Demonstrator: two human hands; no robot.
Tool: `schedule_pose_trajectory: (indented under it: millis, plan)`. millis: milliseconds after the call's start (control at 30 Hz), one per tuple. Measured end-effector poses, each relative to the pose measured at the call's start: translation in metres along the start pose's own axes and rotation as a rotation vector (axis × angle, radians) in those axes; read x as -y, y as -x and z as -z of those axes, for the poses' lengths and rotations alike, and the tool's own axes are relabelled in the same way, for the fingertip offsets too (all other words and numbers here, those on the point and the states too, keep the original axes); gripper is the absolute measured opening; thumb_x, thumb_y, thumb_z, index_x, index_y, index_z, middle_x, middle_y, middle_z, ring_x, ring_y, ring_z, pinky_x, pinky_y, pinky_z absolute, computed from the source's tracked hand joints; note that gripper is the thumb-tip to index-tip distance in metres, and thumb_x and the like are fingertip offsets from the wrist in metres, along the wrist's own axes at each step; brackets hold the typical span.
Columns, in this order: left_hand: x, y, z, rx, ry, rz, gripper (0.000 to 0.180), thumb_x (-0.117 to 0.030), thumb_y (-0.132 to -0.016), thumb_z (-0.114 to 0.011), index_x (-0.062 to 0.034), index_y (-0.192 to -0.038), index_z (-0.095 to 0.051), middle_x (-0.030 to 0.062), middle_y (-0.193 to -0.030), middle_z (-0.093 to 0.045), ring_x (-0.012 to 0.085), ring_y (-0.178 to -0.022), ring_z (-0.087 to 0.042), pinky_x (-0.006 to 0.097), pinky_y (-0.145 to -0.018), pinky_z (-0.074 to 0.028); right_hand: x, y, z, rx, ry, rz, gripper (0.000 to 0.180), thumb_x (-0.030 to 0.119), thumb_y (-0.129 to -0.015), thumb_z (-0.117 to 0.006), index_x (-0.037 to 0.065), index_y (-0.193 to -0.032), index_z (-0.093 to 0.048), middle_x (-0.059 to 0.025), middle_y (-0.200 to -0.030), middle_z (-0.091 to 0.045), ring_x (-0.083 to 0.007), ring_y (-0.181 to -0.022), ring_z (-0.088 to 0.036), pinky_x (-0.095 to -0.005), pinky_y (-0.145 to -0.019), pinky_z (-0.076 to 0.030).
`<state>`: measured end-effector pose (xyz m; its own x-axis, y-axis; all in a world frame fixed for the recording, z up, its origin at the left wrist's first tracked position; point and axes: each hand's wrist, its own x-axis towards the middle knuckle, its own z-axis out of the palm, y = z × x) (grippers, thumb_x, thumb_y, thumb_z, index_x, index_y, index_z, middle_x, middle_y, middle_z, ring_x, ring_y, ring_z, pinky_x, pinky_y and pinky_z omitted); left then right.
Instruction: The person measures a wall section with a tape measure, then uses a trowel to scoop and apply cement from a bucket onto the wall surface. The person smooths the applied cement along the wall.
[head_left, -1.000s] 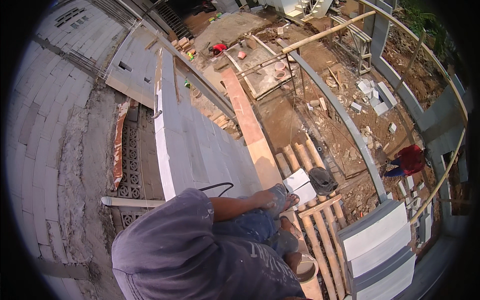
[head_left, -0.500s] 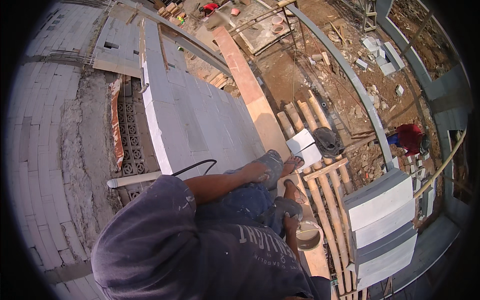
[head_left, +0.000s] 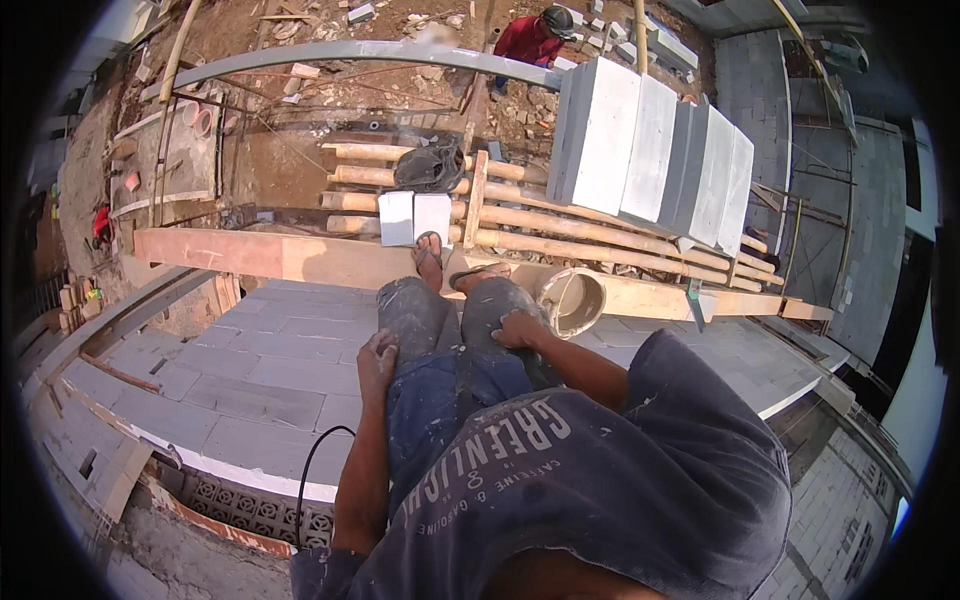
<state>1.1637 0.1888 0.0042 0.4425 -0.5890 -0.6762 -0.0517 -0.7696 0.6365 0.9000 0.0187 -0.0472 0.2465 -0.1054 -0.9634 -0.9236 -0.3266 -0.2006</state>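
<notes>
I look straight down my own body from high up on a scaffold. My left hand rests flat on my left thigh, holding nothing. My right hand lies on my right knee, fingers curled over the dusty trouser leg. My feet in sandals stand on a long wooden plank. A round mortar bucket sits on the plank just right of my right knee.
Grey block wall runs below left of me. Bamboo poles carry a row of large white blocks, two small white blocks and a dark bag. A person in red works on the ground below.
The view has swung round so the plank now runs across the picture. Both hands have come to rest on my legs; the bucket now sits by my right knee.
</notes>
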Motion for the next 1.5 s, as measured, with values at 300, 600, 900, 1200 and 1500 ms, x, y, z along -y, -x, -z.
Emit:
schedule_pose_trajectory:
  millis: [300, 600, 900, 1200, 1500]
  plan:
    - [-0.023, -0.058, 0.018, 0.34, -0.547, -0.112, 0.04, -0.02, -0.081, -0.06, 0.0062, -0.111, -0.062, 0.0228, -0.105, -0.066, 0.0322, -0.097, -0.064, 0.037, -0.088, -0.048, -0.002, 0.048, -0.051, -0.153, -0.488, -0.201, 0.056, 0.042, -0.086, -0.048, 0.013, -0.133, -0.049, -0.0209, -0.147, -0.028, -0.0406, -0.135, -0.026, -0.0564, -0.105, -0.023]
    - [-0.08, -0.135, -0.046, 0.448, -0.734, -0.279, 0.037, -0.022, -0.08, -0.06, 0.0037, -0.108, -0.065, 0.02, -0.101, -0.068, 0.0295, -0.097, -0.064, 0.036, -0.088, -0.047, -0.06, 0.027, -0.131, -0.457, -0.993, -0.194, 0.051, 0.043, -0.085, -0.051, 0.011, -0.124, -0.057, -0.0191, -0.132, -0.05, -0.0389, -0.124, -0.044, -0.0462, -0.102, -0.035]
    - [-0.172, -0.094, -0.225, 0.565, -0.741, -0.542, 0.039, -0.025, -0.082, -0.061, 0.0004, -0.112, -0.064, 0.0183, -0.106, -0.067, 0.0274, -0.101, -0.063, 0.034, -0.09, -0.046, -0.131, 0.038, -0.204, -0.705, -1.564, -0.472, 0.047, 0.038, -0.083, -0.056, 0.001, -0.111, -0.063, -0.0229, -0.108, -0.063, -0.0392, -0.106, -0.058, -0.0411, -0.091, -0.045]
    - [-0.201, -0.114, -0.297, 0.725, -1.041, -0.588, 0.039, -0.028, -0.081, -0.06, -0.0043, -0.112, -0.065, 0.0213, -0.11, -0.064, 0.0339, -0.105, -0.061, 0.037, -0.091, -0.046, -0.174, 0.015, -0.222, -0.814, -1.775, -0.599, 0.045, 0.037, -0.082, -0.057, -0.002, -0.1, -0.066, -0.0271, -0.093, -0.065, -0.0399, -0.097, -0.062, -0.0429, -0.082, -0.048]
    - [-0.258, -0.17, -0.374, 0.727, -1.093, -0.547, 0.032, -0.025, -0.081, -0.059, -0.0041, -0.104, -0.068, 0.021, -0.098, -0.066, 0.0306, -0.098, -0.064, 0.035, -0.088, -0.046, -0.262, -0.011, -0.191, -0.943, -1.972, -0.659, 0.035, 0.024, -0.083, -0.06, -0.007, -0.099, -0.065, -0.0183, -0.089, -0.068, -0.0241, -0.082, -0.062, -0.035, -0.075, -0.047]
